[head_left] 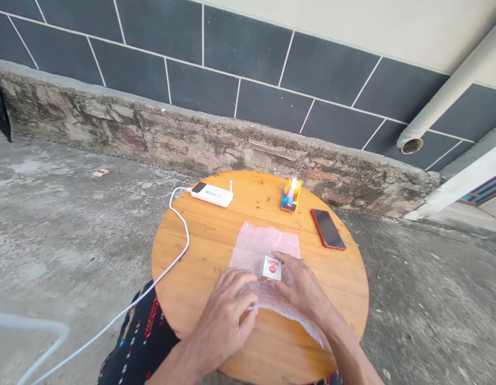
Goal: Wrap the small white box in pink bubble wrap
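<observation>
A small white box [272,269] with a red print on top sits on a sheet of pinkish bubble wrap [268,239]. My right hand [302,286] grips the box from the right, with a finger at its far edge and the thumb at its near side. To the left of the box, my left hand [230,307] has its fingers curled, and thumb and forefinger close on the near left edge of the wrap. The wrap's near right part runs under my right forearm and hangs loosely toward me.
Everything lies on a round wooden table [192,289]. Toward its far side are a white device [211,194] with a white cable [184,243], a small tape dispenser [291,195] and a red-cased phone [328,229]. A stone-based wall [232,141] stands behind the table.
</observation>
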Available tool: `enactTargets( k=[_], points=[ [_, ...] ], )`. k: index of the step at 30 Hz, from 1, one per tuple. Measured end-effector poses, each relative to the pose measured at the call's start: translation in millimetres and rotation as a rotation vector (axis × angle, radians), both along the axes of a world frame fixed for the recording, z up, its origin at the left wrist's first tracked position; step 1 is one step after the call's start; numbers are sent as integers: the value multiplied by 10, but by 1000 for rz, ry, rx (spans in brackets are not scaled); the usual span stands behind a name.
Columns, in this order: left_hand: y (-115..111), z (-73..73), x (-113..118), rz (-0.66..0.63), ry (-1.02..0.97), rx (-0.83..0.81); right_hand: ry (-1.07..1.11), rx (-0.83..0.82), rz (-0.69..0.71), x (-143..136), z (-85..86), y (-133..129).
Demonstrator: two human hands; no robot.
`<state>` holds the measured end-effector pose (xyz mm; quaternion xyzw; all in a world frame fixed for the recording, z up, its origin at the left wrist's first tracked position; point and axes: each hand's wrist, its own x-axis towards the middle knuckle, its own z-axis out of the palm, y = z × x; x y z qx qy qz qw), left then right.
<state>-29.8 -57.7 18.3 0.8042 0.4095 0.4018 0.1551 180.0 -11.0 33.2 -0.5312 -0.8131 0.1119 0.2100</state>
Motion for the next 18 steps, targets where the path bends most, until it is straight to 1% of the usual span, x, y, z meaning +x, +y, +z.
enactTargets(
  k=[2, 5, 7, 10, 12, 14, 15, 18],
  points=[
    [28, 43, 18, 5, 3, -3, 6, -20, -8, 2, -11, -2],
    [98, 101, 55, 1, 7, -16, 74, -84, 42, 47, 7, -14],
    [160, 135, 80, 7, 8, -45, 209, -153, 60, 124, 57, -56],
    [270, 177, 115, 42, 10, -102, 457, -276, 5, 299, 151, -183],
    [346, 197, 143, 68, 16, -144, 547, -322, -3, 406, 174, -276],
    [420, 206, 177, 86, 13, -188, 558, -310, -10, 461, 140, -333],
    [454, 208, 196, 89, 8, -209, 561, -284, -37, 464, 103, -342],
    [550, 210, 256, 91, -14, -271, 601, -202, -180, 408, -31, -296]
  ],
)
